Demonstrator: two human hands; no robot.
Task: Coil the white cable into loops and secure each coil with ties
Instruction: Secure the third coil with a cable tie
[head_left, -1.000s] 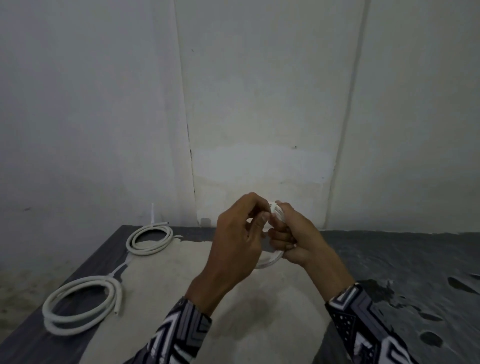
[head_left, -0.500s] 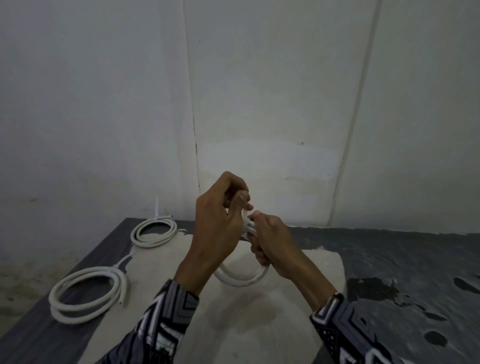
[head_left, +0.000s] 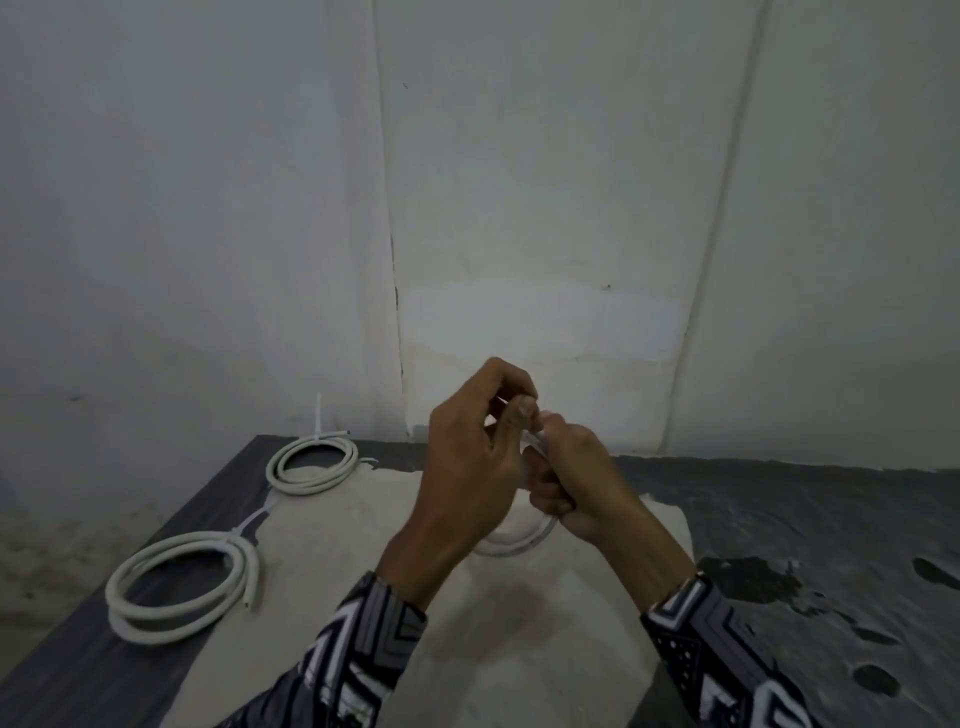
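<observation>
White cable coil (head_left: 511, 540) hangs above the bench (head_left: 831, 519), held between both hands. Right hand (head_left: 576, 483) has its grip clamped round the bunched loops; left hand (head_left: 467, 467) pinches what looks like a tie at the top. To cinch well, keep the loops stacked and pull the tail straight. Cable looks stiff, smooth, springy. Two tied coils (head_left: 311, 462) (head_left: 182, 587) lie far left.

No readable text, labels, brands, numbers or signs on anything in view.
</observation>
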